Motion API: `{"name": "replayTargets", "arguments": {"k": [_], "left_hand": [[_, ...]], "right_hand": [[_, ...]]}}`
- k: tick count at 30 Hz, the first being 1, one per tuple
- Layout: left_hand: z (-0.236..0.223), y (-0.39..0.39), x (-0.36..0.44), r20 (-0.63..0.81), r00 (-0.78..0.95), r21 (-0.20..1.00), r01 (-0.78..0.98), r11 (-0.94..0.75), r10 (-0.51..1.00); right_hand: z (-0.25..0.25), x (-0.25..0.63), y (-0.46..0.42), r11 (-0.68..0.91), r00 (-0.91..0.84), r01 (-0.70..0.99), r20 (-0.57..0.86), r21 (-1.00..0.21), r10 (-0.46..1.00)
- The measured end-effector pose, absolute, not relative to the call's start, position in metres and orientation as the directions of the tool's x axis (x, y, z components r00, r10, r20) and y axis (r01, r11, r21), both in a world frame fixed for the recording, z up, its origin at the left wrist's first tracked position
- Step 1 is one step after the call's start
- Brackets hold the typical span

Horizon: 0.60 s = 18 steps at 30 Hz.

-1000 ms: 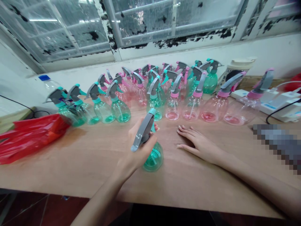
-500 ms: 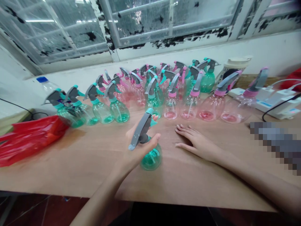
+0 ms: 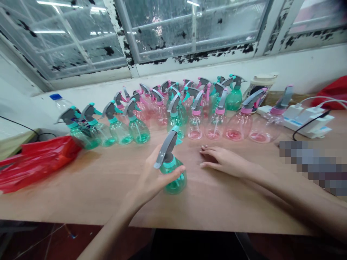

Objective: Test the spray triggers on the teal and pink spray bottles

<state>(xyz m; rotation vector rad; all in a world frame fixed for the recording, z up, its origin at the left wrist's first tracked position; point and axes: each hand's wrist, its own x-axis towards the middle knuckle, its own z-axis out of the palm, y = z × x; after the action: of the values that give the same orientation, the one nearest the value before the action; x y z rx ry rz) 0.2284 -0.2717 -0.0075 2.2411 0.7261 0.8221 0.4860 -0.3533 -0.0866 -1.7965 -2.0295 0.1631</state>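
Note:
My left hand (image 3: 151, 178) is wrapped round the body of a green spray bottle (image 3: 175, 186) standing upright on the table. The thumb lies across the front of the bottle, below its teal collar; the other fingers are mostly hidden behind it. Its grey spray head with a teal trigger rises above the hand. To the right, my right hand (image 3: 227, 159) rests on the tabletop with nothing in it, fingers stretched out and slightly bent. Beyond the hands stand green spray bottles (image 3: 139, 133) and pink spray bottles (image 3: 195, 130), several of each.
A red plastic bag (image 3: 40, 162) lies at the left of the wooden table (image 3: 108, 202). A clear bottle with a blue cap (image 3: 55, 97) stands behind it. At right are a white power strip (image 3: 306, 126) with cables, a white tub (image 3: 261, 85) and a blurred-out patch (image 3: 311, 159).
My left hand has slid down from the bottle's neck to its body. The fingers of my right hand have drawn closer together and lifted a little.

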Motion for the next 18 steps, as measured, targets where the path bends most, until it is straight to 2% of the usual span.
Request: {"name": "replayTargets", "arguments": {"k": [2,5,11,18], "left_hand": [[-0.009,-0.272,0.224,0.346,0.677,0.721,0.250,-0.646,0.649],[-0.011,-0.270,0.216,0.340,0.651,0.749,0.250,-0.614,0.679],[-0.007,-0.232,0.200,0.305,0.544,0.730,0.394,-0.559,0.782],[0.002,-0.172,0.213,0.342,0.563,0.586,0.497,-0.639,0.752]], "right_hand": [[-0.068,0.483,-0.343,0.132,-0.045,0.917,0.230,-0.378,0.972],[-0.036,0.470,-0.319,0.133,-0.004,0.911,0.313,-0.391,0.950],[-0.003,0.446,-0.264,0.004,0.192,0.912,0.436,-0.411,0.879],[-0.006,0.435,-0.222,-0.104,0.333,0.883,0.454,-0.457,0.826]]}}
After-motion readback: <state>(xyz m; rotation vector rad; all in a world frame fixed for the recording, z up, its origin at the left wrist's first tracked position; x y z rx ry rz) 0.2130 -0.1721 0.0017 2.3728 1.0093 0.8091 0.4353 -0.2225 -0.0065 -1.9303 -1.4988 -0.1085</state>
